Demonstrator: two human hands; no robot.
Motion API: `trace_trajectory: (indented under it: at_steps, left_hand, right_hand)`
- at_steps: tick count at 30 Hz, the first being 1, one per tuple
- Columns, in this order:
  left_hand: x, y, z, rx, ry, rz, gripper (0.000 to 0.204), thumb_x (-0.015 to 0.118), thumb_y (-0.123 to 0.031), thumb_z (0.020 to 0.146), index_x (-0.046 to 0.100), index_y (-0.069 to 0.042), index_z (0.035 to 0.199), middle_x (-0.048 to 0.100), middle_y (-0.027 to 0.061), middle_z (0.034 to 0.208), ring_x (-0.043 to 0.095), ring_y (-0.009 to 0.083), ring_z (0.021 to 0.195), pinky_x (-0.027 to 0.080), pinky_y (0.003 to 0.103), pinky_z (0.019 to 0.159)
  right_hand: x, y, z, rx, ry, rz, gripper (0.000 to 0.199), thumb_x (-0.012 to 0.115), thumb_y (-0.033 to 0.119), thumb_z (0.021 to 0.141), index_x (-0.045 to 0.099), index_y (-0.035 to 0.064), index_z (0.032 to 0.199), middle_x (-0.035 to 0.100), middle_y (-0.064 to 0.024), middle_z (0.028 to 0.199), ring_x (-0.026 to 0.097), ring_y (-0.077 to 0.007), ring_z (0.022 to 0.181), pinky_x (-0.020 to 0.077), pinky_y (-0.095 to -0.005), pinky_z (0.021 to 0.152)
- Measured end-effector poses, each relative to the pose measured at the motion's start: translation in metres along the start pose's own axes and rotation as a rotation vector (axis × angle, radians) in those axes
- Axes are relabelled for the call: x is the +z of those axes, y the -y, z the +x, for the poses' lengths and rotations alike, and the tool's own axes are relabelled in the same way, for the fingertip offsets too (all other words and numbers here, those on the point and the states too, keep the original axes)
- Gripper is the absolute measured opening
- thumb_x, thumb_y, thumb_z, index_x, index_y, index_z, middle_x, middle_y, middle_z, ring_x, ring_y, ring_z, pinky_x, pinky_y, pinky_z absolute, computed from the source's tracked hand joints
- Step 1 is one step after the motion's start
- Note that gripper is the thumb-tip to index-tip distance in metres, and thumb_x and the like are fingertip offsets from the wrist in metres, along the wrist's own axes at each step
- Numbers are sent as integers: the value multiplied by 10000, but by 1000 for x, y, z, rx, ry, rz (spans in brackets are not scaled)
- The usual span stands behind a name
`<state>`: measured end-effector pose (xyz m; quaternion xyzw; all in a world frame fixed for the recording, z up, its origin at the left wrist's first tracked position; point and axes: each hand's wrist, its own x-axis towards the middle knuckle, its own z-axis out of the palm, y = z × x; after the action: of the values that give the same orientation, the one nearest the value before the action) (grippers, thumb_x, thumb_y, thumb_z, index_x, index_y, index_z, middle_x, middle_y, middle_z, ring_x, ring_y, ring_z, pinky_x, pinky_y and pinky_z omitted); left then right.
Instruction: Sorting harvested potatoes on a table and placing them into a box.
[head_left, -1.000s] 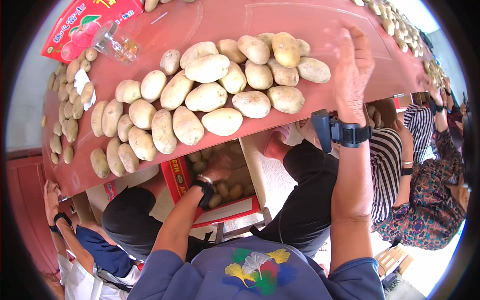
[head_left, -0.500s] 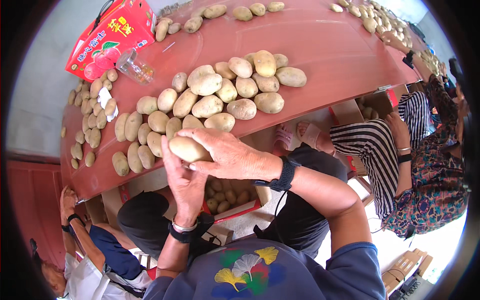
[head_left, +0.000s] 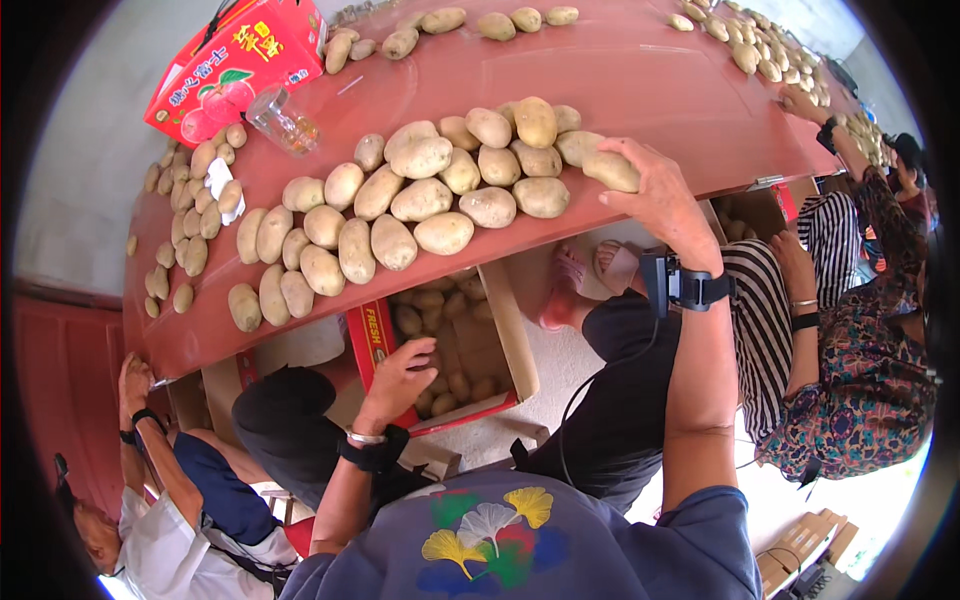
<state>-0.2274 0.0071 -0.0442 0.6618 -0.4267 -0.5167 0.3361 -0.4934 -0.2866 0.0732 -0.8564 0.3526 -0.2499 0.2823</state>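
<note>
My right hand [head_left: 668,205] grips a potato [head_left: 611,172] at the right end of a large potato pile [head_left: 420,157] on the red table [head_left: 690,110]. Its fingers and thumb lie round the right end of that potato, which touches the one beside it. Lower down, my left hand [head_left: 398,382] hovers over the left part of an open cardboard box [head_left: 517,340] below the table edge. Its fingers are loosely bent and apart, with nothing seen in them. More potatoes [head_left: 440,310] lie inside the box, and bare cardboard shows among them.
A smaller potato group [head_left: 190,215] with white paper [head_left: 222,185] lies at the left. Behind it are a clear jar [head_left: 283,122] and a red carton [head_left: 235,70]. Co-workers sit at both sides: one in striped trousers [head_left: 770,320], another in a white shirt [head_left: 165,545].
My right hand has carried the potato from my left hand to the pile's right end. My left hand has let go and dropped lower, over the box.
</note>
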Motion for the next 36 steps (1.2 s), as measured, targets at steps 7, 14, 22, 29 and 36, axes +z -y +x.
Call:
trace_trajectory:
  at_steps: [7, 14, 22, 29, 36]
  left_hand:
    - [-12, 26, -9, -64, -165, -24, 436, 578, 9, 823, 478, -19, 1246, 559, 106, 1157, 563, 158, 1019, 475, 279, 868]
    - [-19, 54, 5, 8, -284, -15, 403, 628, -66, 808, 532, -58, 1199, 622, 66, 1050, 608, 137, 893, 501, 275, 779]
    - [-55, 97, 7, -163, -503, -72, 353, 610, -83, 811, 560, -39, 1158, 639, 97, 1025, 588, 127, 883, 471, 262, 764]
    - [-14, 147, 54, -142, -113, 531, 380, 598, -152, 788, 553, -65, 1155, 606, 182, 1112, 600, 324, 1008, 483, 388, 861]
    - [19, 226, 97, -163, 220, 876, 346, 447, -67, 827, 579, -60, 1146, 531, 209, 1224, 469, 335, 1188, 381, 409, 1000]
  right_hand:
    - [30, -35, 0, -25, -110, -154, 374, 679, 15, 657, 518, 29, 994, 562, -98, 852, 548, -209, 801, 445, -317, 764]
    - [25, -73, -4, 183, 90, 247, 290, 689, 65, 718, 503, 32, 939, 597, -65, 834, 566, -159, 797, 457, -314, 721]
    - [44, -100, 21, 231, 146, 179, 262, 704, 66, 730, 520, 23, 911, 591, -28, 810, 503, -83, 707, 429, -247, 619]
    - [40, -95, 21, 217, 126, 130, 234, 681, 124, 773, 547, 22, 936, 542, 24, 787, 474, -60, 683, 394, -214, 622]
    - [18, -71, 24, 202, -428, 24, 203, 604, 211, 875, 608, 12, 916, 565, 46, 808, 480, -34, 711, 391, -194, 632]
